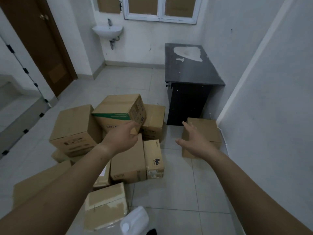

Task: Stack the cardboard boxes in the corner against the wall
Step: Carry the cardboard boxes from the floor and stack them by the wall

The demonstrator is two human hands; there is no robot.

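A pile of several brown cardboard boxes lies on the tiled floor at centre left. On top of it sits a tilted box with a green stripe [118, 107]. My left hand [124, 135] reaches to that box's lower right corner, fingers extended and touching it. A single cardboard box [207, 128] stands apart on the floor, in the corner between the black desk and the right wall. My right hand [196, 141] hovers over this box's left side with fingers spread, holding nothing.
A black desk [189, 65] stands against the right wall [271, 99]. A white plastic jug [133, 219] lies on the floor near my feet. A washbasin [107, 30] hangs on the far wall, and a brown door [39, 39] is at the left.
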